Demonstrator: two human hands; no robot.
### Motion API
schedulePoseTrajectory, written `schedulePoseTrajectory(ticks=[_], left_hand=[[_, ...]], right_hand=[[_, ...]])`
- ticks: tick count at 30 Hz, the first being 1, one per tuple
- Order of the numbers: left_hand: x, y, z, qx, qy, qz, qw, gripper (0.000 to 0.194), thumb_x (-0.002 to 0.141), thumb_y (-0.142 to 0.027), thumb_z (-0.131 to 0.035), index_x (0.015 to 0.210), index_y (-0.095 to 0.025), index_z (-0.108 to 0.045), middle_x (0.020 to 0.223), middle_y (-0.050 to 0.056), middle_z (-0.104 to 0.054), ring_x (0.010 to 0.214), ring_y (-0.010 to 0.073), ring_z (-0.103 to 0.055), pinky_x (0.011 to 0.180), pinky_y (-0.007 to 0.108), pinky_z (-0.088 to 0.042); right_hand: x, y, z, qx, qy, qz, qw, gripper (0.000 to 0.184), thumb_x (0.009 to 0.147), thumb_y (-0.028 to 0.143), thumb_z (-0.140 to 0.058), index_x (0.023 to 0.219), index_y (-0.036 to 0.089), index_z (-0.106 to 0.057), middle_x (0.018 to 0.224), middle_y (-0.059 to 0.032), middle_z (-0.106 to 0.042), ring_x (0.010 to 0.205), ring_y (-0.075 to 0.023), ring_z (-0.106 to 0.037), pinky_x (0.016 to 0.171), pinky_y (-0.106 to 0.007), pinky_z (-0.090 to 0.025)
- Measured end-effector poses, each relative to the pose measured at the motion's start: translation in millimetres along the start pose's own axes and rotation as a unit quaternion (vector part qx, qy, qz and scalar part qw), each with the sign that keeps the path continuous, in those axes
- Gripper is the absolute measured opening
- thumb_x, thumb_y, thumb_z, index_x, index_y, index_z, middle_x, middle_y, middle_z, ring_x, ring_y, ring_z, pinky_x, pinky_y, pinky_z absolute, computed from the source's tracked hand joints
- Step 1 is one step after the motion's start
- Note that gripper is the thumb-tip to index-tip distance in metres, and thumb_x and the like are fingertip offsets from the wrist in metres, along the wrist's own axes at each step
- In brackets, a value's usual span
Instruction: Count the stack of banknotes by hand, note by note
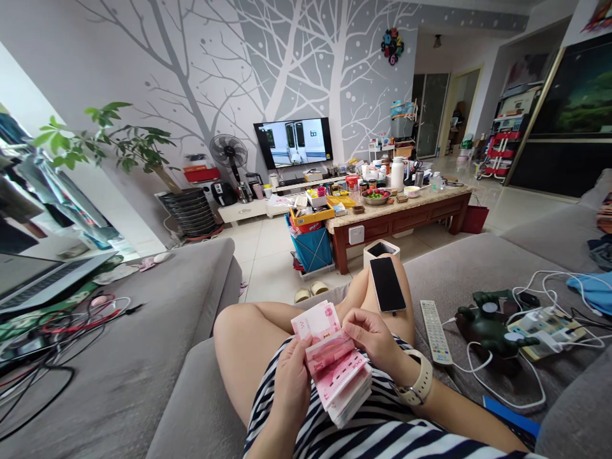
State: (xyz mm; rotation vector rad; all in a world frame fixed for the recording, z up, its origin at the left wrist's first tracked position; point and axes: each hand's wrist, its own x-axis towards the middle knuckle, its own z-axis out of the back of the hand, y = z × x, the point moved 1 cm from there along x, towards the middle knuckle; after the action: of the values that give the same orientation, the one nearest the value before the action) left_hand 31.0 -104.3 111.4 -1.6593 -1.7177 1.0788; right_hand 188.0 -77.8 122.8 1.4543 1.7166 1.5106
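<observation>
A thick stack of pink-red 100 banknotes (342, 382) is held over my lap, its lower part bent downward. My left hand (292, 373) is closed round the stack's left side, thumb on top. At the upper right edge my right hand (370, 335) pinches with its fingertips against a curled note (329, 352). Behind that note, other notes (315, 320) stand up and lean away from me. A cream watch (419, 382) is on my right wrist. A dark-screened phone (387, 284) rests on my right knee.
On the sofa (454, 271) to my right lie a remote control (435, 331) and a power strip (547, 331) with white cables. A laptop (43, 280) and tangled cables are at left. Ahead stands a loaded coffee table (401, 213), with a white bin (381, 250) before it.
</observation>
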Motion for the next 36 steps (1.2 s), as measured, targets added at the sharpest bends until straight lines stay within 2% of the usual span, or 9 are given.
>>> schedulePoseTrajectory(ticks=[5,11,16,25,29,32,36], left_hand=[[2.0,2.0,3.0,0.002,0.006,-0.008,1.000,0.018,0.072,-0.033,-0.073,0.086,-0.022,-0.074,0.092,0.006,-0.078,0.091,0.0290,-0.071,0.084,0.040,-0.055],[1.8,-1.7,-0.1,-0.002,-0.021,-0.029,0.999,0.019,0.068,-0.034,-0.075,0.079,-0.018,-0.074,0.082,0.006,-0.077,0.087,0.0291,-0.071,0.085,0.041,-0.054],[-0.7,-4.5,-3.6,-0.013,-0.025,-0.020,0.999,0.018,0.066,-0.032,-0.076,0.076,-0.017,-0.073,0.076,0.005,-0.076,0.086,0.0284,-0.071,0.084,0.040,-0.054],[2.3,-4.2,-2.2,0.012,-0.027,-0.041,0.999,0.021,0.066,-0.034,-0.076,0.077,-0.017,-0.074,0.076,0.005,-0.076,0.080,0.0278,-0.071,0.077,0.039,-0.055],[1.9,-2.8,-1.0,-0.005,-0.013,-0.023,1.000,0.020,0.066,-0.032,-0.076,0.080,-0.019,-0.074,0.081,0.005,-0.077,0.079,0.0266,-0.071,0.077,0.038,-0.055],[1.0,-2.1,-0.3,-0.013,-0.009,-0.003,1.000,0.020,0.067,-0.030,-0.076,0.084,-0.019,-0.075,0.084,0.005,-0.078,0.080,0.0264,-0.072,0.079,0.038,-0.055],[1.1,-0.7,1.7,-0.002,-0.010,0.002,1.000,0.023,0.069,-0.031,-0.076,0.087,-0.017,-0.074,0.088,0.007,-0.078,0.081,0.0253,-0.072,0.082,0.037,-0.055]], right_hand=[[0.9,-0.8,0.5,0.008,-0.002,0.000,1.000,0.034,0.083,0.046,-0.068,0.072,0.017,-0.056,0.061,0.0052,-0.043,0.053,-0.0090,-0.032,0.051,-0.023,-0.025],[0.2,0.2,-0.5,0.022,0.004,-0.011,1.000,0.034,0.081,0.046,-0.071,0.072,0.017,-0.056,0.061,0.0045,-0.046,0.055,-0.0092,-0.035,0.052,-0.023,-0.026],[0.4,-0.2,-0.3,0.024,0.005,-0.012,1.000,0.035,0.081,0.047,-0.071,0.071,0.016,-0.056,0.062,0.0040,-0.048,0.055,-0.0093,-0.037,0.052,-0.023,-0.027],[0.7,1.4,-0.4,0.035,0.007,-0.030,0.999,0.039,0.078,0.050,-0.072,0.070,0.017,-0.054,0.056,0.0070,-0.041,0.048,-0.0068,-0.027,0.046,-0.023,-0.018],[0.9,2.0,-0.5,0.044,0.008,-0.028,0.999,0.039,0.077,0.049,-0.073,0.069,0.017,-0.054,0.054,0.0081,-0.040,0.045,-0.0058,-0.024,0.044,-0.022,-0.015],[0.7,1.7,-0.1,0.037,0.022,-0.029,0.999,0.039,0.080,0.051,-0.069,0.069,0.017,-0.054,0.052,0.0060,-0.048,0.043,-0.0060,-0.028,0.044,-0.023,-0.017],[1.5,-2.0,2.1,-0.014,0.027,-0.014,0.999,0.041,0.085,0.053,-0.063,0.067,0.017,-0.054,0.055,0.0006,-0.059,0.047,-0.0095,-0.043,0.049,-0.024,-0.028]])
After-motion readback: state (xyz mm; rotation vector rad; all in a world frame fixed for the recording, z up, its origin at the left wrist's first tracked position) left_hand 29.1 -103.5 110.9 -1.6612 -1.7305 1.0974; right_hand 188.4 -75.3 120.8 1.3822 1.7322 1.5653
